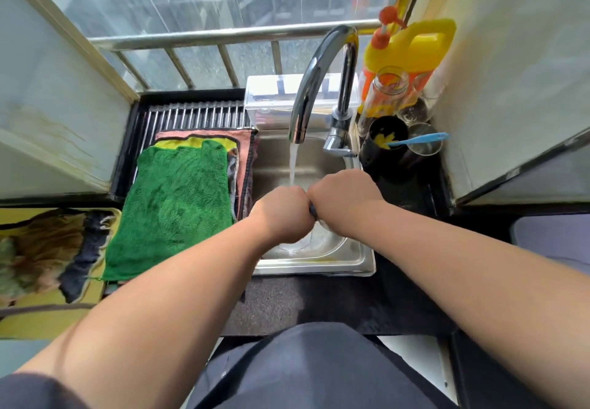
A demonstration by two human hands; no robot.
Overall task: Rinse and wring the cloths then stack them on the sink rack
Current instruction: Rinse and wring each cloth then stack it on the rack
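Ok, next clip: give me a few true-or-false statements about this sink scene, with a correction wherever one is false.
1. Water runs from the tap into the sink. True.
2. The green cloth tops the stack on the rack. True.
3. The left hand and right hand lie flat on the green cloth. False: both are clenched side by side over the sink, gripping a dark cloth of which only a bit shows between them.
4. The yellow jug stands on the rack. False: it stands at the back right, beside the tap.
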